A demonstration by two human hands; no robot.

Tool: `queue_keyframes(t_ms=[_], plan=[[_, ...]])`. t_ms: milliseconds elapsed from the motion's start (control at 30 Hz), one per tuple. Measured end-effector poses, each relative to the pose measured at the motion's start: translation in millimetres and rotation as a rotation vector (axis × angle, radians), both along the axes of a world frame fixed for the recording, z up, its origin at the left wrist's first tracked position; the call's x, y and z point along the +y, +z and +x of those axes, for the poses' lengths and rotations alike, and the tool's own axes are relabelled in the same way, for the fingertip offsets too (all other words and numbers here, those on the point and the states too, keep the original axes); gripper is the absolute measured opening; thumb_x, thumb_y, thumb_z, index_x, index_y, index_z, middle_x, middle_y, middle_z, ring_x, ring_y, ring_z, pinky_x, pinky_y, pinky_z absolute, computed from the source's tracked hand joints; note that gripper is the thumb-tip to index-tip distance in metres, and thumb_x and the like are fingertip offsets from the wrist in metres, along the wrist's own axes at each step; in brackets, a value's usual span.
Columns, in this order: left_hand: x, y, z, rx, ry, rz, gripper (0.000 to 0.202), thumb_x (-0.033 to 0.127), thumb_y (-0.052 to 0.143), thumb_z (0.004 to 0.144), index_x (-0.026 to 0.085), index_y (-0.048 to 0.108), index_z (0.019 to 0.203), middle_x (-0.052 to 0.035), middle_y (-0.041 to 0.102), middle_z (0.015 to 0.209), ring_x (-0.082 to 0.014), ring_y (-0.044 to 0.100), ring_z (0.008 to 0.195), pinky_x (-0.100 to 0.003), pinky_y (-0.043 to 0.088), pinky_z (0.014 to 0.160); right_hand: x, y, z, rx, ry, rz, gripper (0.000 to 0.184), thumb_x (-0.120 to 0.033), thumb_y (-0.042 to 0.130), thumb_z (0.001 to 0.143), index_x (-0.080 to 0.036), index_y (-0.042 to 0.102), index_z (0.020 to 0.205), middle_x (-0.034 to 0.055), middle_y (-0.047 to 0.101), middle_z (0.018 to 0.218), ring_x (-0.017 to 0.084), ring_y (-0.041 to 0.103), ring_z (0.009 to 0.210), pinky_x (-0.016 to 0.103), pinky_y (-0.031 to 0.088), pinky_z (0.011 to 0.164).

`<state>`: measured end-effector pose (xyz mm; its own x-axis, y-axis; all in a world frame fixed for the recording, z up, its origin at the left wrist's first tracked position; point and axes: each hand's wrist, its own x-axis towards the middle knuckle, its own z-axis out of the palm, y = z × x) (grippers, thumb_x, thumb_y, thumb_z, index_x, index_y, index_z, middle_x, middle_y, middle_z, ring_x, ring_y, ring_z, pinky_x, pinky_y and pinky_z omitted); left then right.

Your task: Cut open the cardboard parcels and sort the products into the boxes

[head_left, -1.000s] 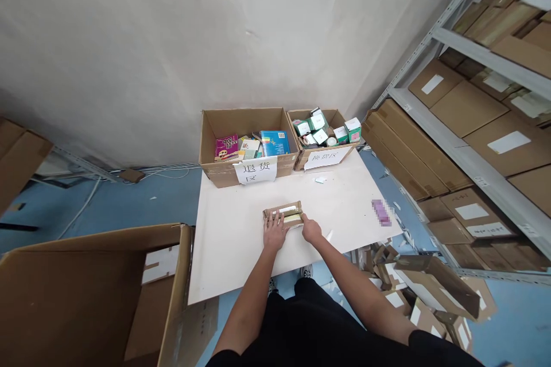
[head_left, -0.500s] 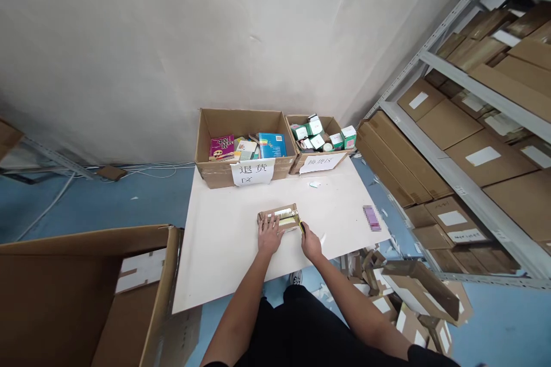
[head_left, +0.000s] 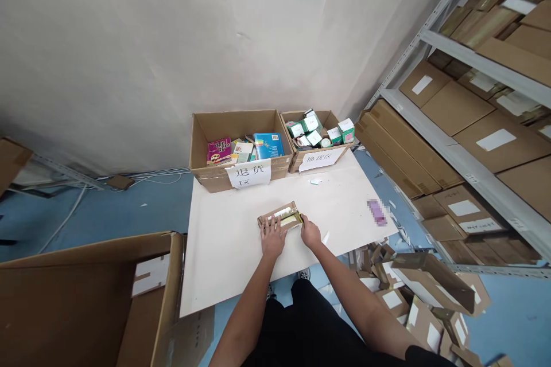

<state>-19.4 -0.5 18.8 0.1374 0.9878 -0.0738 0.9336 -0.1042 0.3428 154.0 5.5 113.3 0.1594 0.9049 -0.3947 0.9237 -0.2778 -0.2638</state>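
Note:
A small flat cardboard parcel with a pale label lies on the white table. My left hand rests on the parcel's near left edge, fingers spread flat on it. My right hand is closed at the parcel's right end; a thin yellow-tipped tool seems to stick out of it against the parcel, too small to name.
Two open cardboard boxes with paper labels stand at the table's far edge: one with books, one with small green-and-white boxes. A large open carton is at the left. Shelves of parcels and torn cardboard are on the right.
The camera has shifted a little. My hands stay on the parcel; the right hand has moved slightly along its right end.

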Motion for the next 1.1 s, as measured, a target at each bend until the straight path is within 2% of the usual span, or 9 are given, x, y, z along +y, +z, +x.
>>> queue_keyframes(t_ms=[167,333,467,600,833,1000,1100], plan=[[-1.7,2.2,5.4,0.019,0.03,-0.006,0.066,0.048,0.044,0.104,0.021,0.037,0.164,-0.0088,0.025,0.174,-0.0357,0.013,0.163,-0.058,0.014,0.131,-0.4,-1.2,8.2,0.04,0.02,0.026,0.053,-0.018,0.037,0.106,-0.024,0.04,0.158,0.0112,0.073,0.124,0.024,0.07,0.108,0.028,0.045,0.086],[-3.1,2.7,6.7,0.065,0.04,-0.015,0.065,0.049,0.044,0.104,0.023,0.037,0.164,-0.0077,0.025,0.174,-0.0355,0.014,0.163,-0.058,0.015,0.13,15.6,1.1,19.1,0.057,0.092,0.039,0.054,-0.018,0.036,0.107,-0.027,0.038,0.16,0.0113,0.071,0.122,0.024,0.071,0.106,0.03,0.046,0.087],[-4.2,3.6,6.6,0.105,0.056,-0.028,0.065,0.05,0.043,0.105,0.025,0.037,0.164,-0.0069,0.025,0.174,-0.0356,0.015,0.162,-0.057,0.018,0.13,29.3,-4.2,23.4,0.018,0.172,-0.061,0.064,-0.011,0.04,0.102,-0.03,0.036,0.163,0.0126,0.07,0.119,0.025,0.072,0.103,0.031,0.047,0.086],[-3.5,5.6,7.1,0.144,0.073,-0.044,0.065,0.049,0.042,0.105,0.026,0.035,0.165,-0.0065,0.024,0.174,-0.0348,0.014,0.163,-0.058,0.018,0.129,32.3,-6.8,21.0,0.001,0.221,-0.109,0.076,-0.005,0.045,0.096,-0.031,0.031,0.166,0.0147,0.069,0.12,0.026,0.072,0.106,0.031,0.048,0.087],[-1.3,9.7,8.2,0.168,0.096,-0.101,0.065,0.051,0.039,0.105,0.027,0.034,0.165,-0.0045,0.022,0.175,-0.0335,0.013,0.163,-0.057,0.017,0.13,37.0,0.7,22.8,0.086,0.207,-0.114,0.066,-0.008,0.048,0.098,-0.03,0.039,0.16,0.0141,0.071,0.118,0.026,0.072,0.107,0.032,0.048,0.087],[-12.4,6.5,15.0,0.19,0.13,-0.066,0.067,0.051,0.039,0.105,0.024,0.032,0.166,-0.007,0.021,0.175,-0.0352,0.012,0.163,-0.058,0.016,0.13,20.7,-11.2,37.6,0.16,0.227,-0.128,0.064,-0.014,0.056,0.095,-0.027,0.044,0.157,0.0139,0.074,0.114,0.029,0.072,0.106,0.034,0.048,0.086],[-17.7,2.7,19.3,0.198,0.154,-0.041,0.067,0.051,0.039,0.104,0.025,0.034,0.166,-0.0078,0.024,0.175,-0.0358,0.012,0.163,-0.059,0.016,0.129,0.6,-25.5,48.8,0.204,0.213,-0.044,0.062,-0.014,0.052,0.097,-0.025,0.042,0.157,0.0146,0.073,0.116,0.027,0.073,0.103,0.032,0.048,0.085]])
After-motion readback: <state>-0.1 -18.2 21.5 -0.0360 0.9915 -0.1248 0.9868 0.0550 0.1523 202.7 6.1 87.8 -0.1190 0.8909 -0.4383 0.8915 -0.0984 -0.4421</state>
